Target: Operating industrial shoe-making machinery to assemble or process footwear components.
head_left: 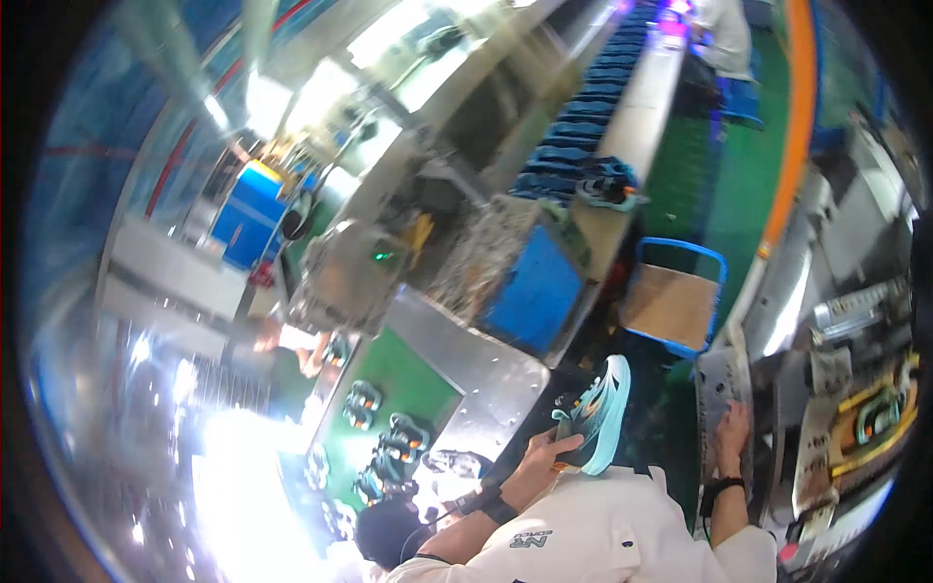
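Note:
My left hand [537, 466] is closed around a running shoe [595, 420], raised in front of my chest. The shoe has a dark teal upper, orange accents and a thick pale turquoise sole. It is tilted steeply, toe up, with the sole facing right. Against a grey metal panel [724, 379] on the machine at my right lies my right hand [734, 432], fingers stretched upward along it and holding nothing visible. Beside that hand, inside the machine, another shoe [880, 418] sits within a yellow frame [841, 462].
To the left, a metal-edged table [505, 384] with a green top bears several shoes [401, 439]. A blue-framed cart [675, 301] stands ahead. Beyond it, a conveyor [583, 126] runs away with a shoe [609, 183] at its near end. A person [724, 39] is far off.

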`<act>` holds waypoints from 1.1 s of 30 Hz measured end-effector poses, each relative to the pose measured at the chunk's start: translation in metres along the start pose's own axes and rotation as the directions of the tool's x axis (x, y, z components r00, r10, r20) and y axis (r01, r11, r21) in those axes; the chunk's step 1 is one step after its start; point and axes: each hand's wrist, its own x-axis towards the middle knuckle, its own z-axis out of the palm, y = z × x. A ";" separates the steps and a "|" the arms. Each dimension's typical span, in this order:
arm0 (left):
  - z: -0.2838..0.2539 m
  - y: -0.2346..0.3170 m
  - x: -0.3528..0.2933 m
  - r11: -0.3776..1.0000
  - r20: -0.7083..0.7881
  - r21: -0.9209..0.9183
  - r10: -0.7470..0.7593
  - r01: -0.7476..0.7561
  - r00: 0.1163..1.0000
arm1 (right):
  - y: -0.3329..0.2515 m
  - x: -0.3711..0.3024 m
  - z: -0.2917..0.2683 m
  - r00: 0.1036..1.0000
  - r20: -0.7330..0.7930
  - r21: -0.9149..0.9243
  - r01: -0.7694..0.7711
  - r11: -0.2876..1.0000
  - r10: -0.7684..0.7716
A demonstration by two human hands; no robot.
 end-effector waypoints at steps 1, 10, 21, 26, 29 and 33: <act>-0.023 -0.007 -0.007 1.000 -0.053 -0.014 -0.001 0.000 0.999 | -0.004 0.000 -0.004 1.000 0.011 -0.001 0.021 1.000 -0.021; -0.151 0.026 -0.011 0.909 -0.466 -0.324 0.087 -0.261 0.881 | -0.007 0.008 -0.006 0.992 0.001 -0.121 -0.124 0.985 0.125; -0.392 0.058 0.055 0.817 -0.688 0.067 0.454 -0.573 0.566 | 0.000 0.049 0.008 0.968 -0.172 -0.417 -0.239 0.877 0.182; -0.525 0.089 0.092 0.728 -0.664 0.492 0.668 -0.477 0.335 | -0.110 0.165 0.021 0.983 -0.181 -0.232 -0.008 0.973 -0.035; -0.572 0.157 0.132 0.810 -0.799 -0.377 -0.040 -0.449 0.600 | -0.207 0.235 0.011 0.982 -0.126 -0.171 0.122 0.978 -0.144; -0.716 0.145 0.193 0.716 -0.807 0.306 0.545 -0.628 0.228 | -0.369 0.289 0.042 0.946 0.024 -0.015 0.325 0.946 -0.325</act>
